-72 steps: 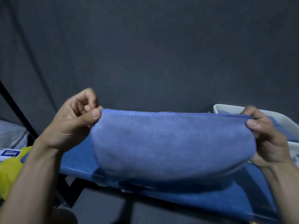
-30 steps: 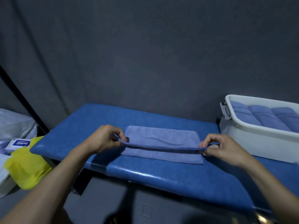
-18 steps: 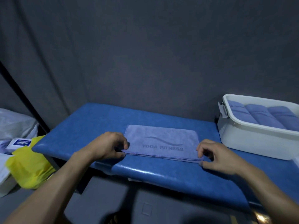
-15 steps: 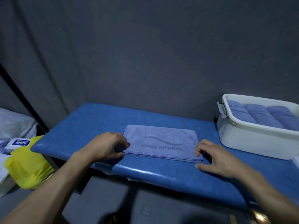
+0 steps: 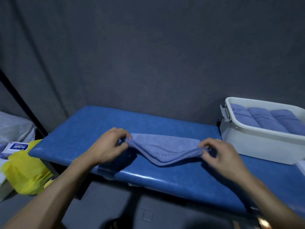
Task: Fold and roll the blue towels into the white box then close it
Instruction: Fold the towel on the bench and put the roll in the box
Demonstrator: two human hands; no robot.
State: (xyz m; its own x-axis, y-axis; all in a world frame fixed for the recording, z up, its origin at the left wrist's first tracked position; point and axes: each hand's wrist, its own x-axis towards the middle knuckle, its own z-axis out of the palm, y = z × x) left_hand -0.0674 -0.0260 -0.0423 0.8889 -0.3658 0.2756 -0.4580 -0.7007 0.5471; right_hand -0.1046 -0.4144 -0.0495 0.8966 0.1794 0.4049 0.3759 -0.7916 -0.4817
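Pinching the folded blue towel (image 5: 165, 150) at both ends: left hand (image 5: 107, 146) gripping the left corner, right hand (image 5: 221, 154) gripping the right. Ends lifting, middle sagging onto the blue tabletop (image 5: 165, 177). Sitting far right, open white box (image 5: 262, 142) holding three rolled towels (image 5: 262, 119).

On the padded bench (image 5: 92, 129) the folded towel (image 5: 163, 148) lies mid-front between left hand (image 5: 108, 147) and right hand (image 5: 222, 156), the box (image 5: 257, 144) of rolled towels (image 5: 264, 120) at far right.
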